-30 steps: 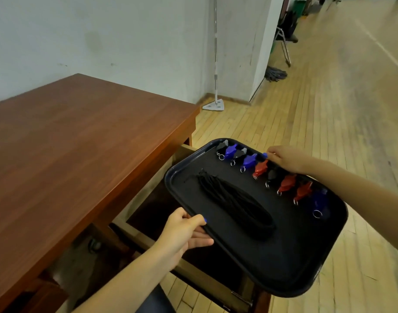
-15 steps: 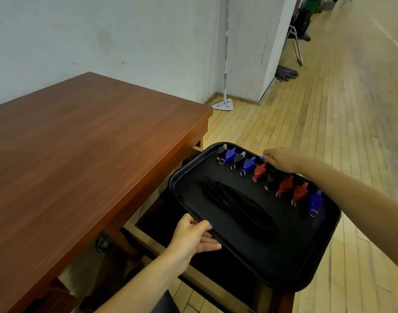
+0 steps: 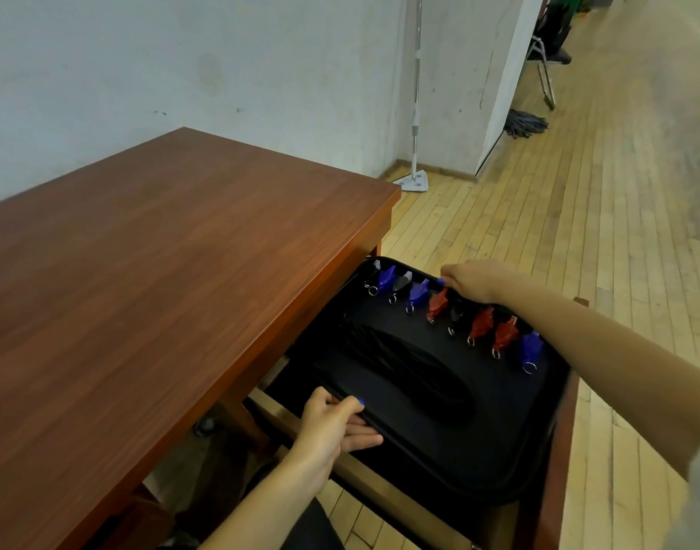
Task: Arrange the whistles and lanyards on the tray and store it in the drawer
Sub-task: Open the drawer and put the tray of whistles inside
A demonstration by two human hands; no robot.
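Note:
A black tray (image 3: 475, 466) sits low inside the open wooden drawer (image 3: 403, 502) at the desk's right end. Along the tray's far edge runs a row of several whistles (image 3: 479, 323), blue, black and red, each with a small metal ring. A bundle of black lanyards (image 3: 411, 371) lies across the tray's middle. My left hand (image 3: 336, 426) grips the tray's near-left rim, thumb on top. My right hand (image 3: 475, 279) holds the far rim, just behind the whistles.
A reddish-brown wooden desk (image 3: 150, 279) fills the left. The drawer's right side panel (image 3: 558, 450) rises beside the tray. A white flat mop (image 3: 413, 113) leans in the wall corner. A string mop (image 3: 524, 123) and a folding chair (image 3: 546, 61) stand farther back on the wooden floor.
Both hands have lowered the tray from above the drawer down into it and slightly toward the desk. The whistles and lanyards have kept their places on the tray.

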